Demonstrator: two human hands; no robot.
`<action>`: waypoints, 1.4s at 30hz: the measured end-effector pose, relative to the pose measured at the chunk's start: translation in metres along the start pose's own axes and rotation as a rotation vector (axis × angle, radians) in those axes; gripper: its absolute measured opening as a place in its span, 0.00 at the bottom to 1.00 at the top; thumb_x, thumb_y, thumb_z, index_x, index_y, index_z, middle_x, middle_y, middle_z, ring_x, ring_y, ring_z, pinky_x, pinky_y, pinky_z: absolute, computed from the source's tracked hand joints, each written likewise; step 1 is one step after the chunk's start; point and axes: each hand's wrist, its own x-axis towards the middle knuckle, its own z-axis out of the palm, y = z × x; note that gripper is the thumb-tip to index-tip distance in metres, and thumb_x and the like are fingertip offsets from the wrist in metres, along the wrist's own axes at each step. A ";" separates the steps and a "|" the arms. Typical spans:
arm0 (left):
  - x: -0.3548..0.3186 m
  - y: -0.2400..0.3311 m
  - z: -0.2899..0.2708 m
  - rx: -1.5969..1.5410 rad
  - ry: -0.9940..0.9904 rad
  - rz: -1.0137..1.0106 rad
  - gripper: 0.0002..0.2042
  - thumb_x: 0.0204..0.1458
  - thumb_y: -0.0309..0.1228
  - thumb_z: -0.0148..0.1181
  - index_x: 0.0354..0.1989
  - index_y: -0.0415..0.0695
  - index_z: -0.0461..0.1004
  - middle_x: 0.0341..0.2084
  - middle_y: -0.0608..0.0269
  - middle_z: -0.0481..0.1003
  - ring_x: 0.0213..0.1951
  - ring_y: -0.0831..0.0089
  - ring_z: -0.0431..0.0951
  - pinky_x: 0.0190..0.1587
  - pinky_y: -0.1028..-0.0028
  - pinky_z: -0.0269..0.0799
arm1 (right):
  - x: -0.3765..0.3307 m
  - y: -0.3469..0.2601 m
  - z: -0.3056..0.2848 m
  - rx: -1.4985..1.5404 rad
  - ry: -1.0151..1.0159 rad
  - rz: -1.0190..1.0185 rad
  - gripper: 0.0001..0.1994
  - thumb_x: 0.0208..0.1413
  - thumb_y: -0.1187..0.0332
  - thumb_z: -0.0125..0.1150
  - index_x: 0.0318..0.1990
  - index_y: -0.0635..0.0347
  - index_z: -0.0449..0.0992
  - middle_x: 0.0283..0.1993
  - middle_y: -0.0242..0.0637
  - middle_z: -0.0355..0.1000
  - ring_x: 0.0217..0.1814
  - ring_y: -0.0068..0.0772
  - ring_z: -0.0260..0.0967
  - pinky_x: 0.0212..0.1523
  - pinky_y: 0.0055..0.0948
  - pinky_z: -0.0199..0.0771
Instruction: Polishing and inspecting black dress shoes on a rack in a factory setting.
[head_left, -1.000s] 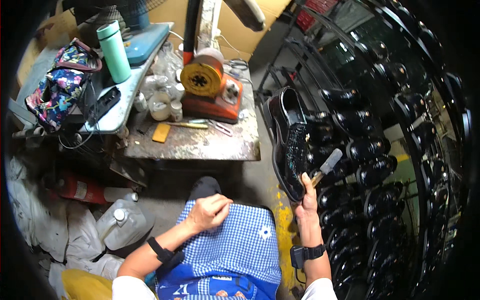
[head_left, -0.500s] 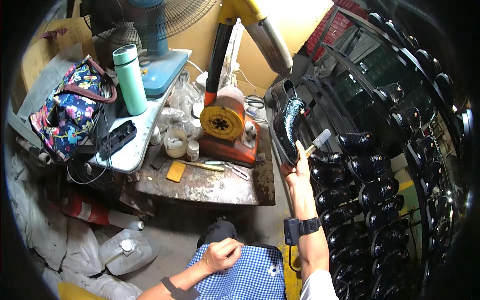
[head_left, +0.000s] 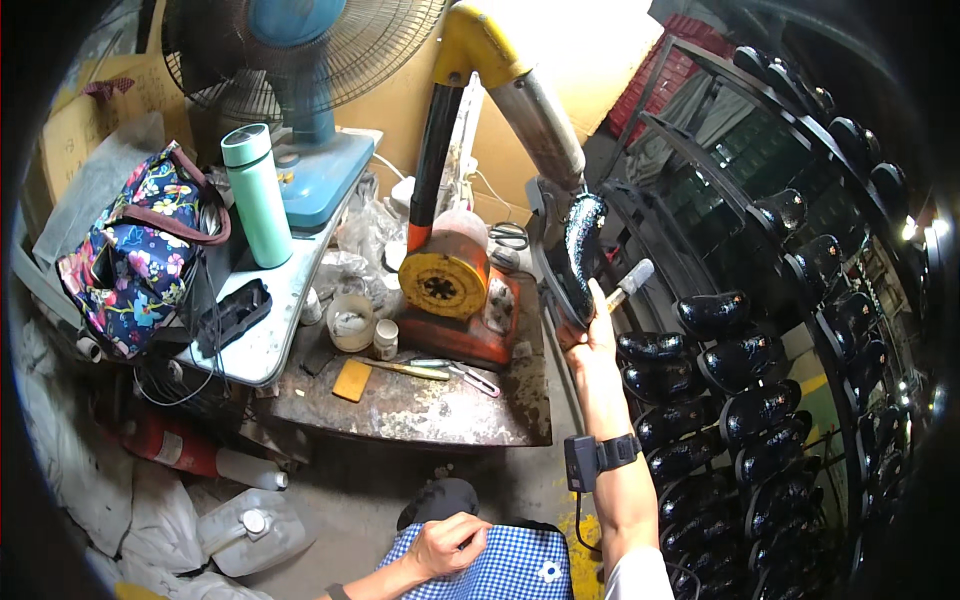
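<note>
My right hand (head_left: pixel 592 322) is raised and clamped on a glossy black leather shoe (head_left: pixel 577 255), held sole toward the bench, just beside the grey metal duct pipe (head_left: pixel 540 120). A pale-handled brush (head_left: pixel 630 281) sticks out of the same fist. My left hand (head_left: pixel 450 543) rests loosely curled on my blue checked apron (head_left: pixel 510 570), gripping nothing. Black shoes fill the dark metal rack (head_left: pixel 760 390) to my right.
</note>
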 end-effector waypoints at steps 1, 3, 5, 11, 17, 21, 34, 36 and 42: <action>0.000 0.000 0.000 0.005 -0.001 0.006 0.03 0.44 0.20 0.59 0.28 0.36 0.75 0.23 0.57 0.76 0.23 0.69 0.78 0.24 0.77 0.75 | 0.001 -0.001 0.002 0.006 -0.044 0.001 0.13 0.48 0.54 0.66 0.25 0.49 0.73 0.18 0.26 0.70 0.05 0.17 0.48 0.08 0.18 0.40; 0.000 0.000 0.000 0.021 -0.010 0.005 0.03 0.44 0.20 0.59 0.28 0.36 0.75 0.23 0.57 0.76 0.23 0.69 0.78 0.24 0.77 0.75 | 0.002 -0.003 0.003 0.003 -0.032 0.015 0.13 0.48 0.54 0.66 0.24 0.49 0.73 0.18 0.26 0.70 0.05 0.17 0.48 0.08 0.18 0.40; 0.000 0.001 0.000 0.031 -0.012 0.007 0.03 0.44 0.20 0.59 0.28 0.36 0.75 0.23 0.57 0.76 0.23 0.69 0.78 0.24 0.77 0.75 | 0.003 -0.005 0.003 0.009 -0.056 0.038 0.13 0.47 0.54 0.66 0.23 0.49 0.72 0.16 0.25 0.69 0.05 0.17 0.47 0.08 0.18 0.40; 0.001 0.003 0.001 0.063 -0.012 0.040 0.03 0.43 0.19 0.59 0.28 0.36 0.75 0.23 0.58 0.76 0.22 0.69 0.78 0.24 0.77 0.75 | 0.001 0.002 -0.004 -0.061 0.072 -0.080 0.11 0.45 0.60 0.69 0.30 0.53 0.74 0.26 0.29 0.74 0.15 0.21 0.63 0.14 0.20 0.58; 0.002 0.005 0.001 0.050 0.000 0.016 0.03 0.43 0.19 0.58 0.27 0.36 0.75 0.23 0.58 0.76 0.22 0.69 0.77 0.24 0.77 0.75 | -0.021 0.019 -0.025 -0.625 0.282 -0.652 0.10 0.43 0.70 0.71 0.22 0.67 0.76 0.23 0.30 0.73 0.21 0.15 0.65 0.22 0.22 0.62; 0.000 0.007 -0.001 0.079 0.000 0.007 0.02 0.44 0.20 0.58 0.27 0.36 0.76 0.23 0.58 0.76 0.22 0.69 0.78 0.24 0.76 0.74 | -0.065 0.020 -0.054 -0.938 0.293 -0.776 0.08 0.44 0.72 0.70 0.28 0.65 0.76 0.24 0.27 0.72 0.25 0.16 0.65 0.27 0.21 0.66; -0.002 0.008 0.008 0.078 -0.014 0.006 0.02 0.44 0.20 0.58 0.27 0.37 0.75 0.22 0.57 0.76 0.22 0.68 0.77 0.23 0.75 0.74 | -0.042 -0.034 -0.020 -1.407 0.433 -0.866 0.19 0.36 0.57 0.72 0.30 0.62 0.77 0.26 0.47 0.75 0.29 0.44 0.74 0.33 0.36 0.71; -0.001 0.007 0.007 0.100 0.003 0.041 0.02 0.43 0.20 0.58 0.27 0.37 0.75 0.22 0.57 0.76 0.22 0.68 0.77 0.23 0.76 0.74 | -0.025 -0.037 -0.008 -1.370 0.462 -1.002 0.20 0.34 0.57 0.75 0.19 0.65 0.71 0.17 0.43 0.68 0.19 0.33 0.63 0.25 0.35 0.64; -0.001 0.002 0.001 0.119 -0.012 0.036 0.02 0.43 0.19 0.58 0.26 0.36 0.75 0.22 0.58 0.76 0.22 0.68 0.77 0.23 0.76 0.74 | -0.005 -0.045 0.008 -1.384 0.458 -0.958 0.19 0.37 0.54 0.71 0.24 0.63 0.75 0.23 0.49 0.72 0.27 0.49 0.72 0.31 0.39 0.69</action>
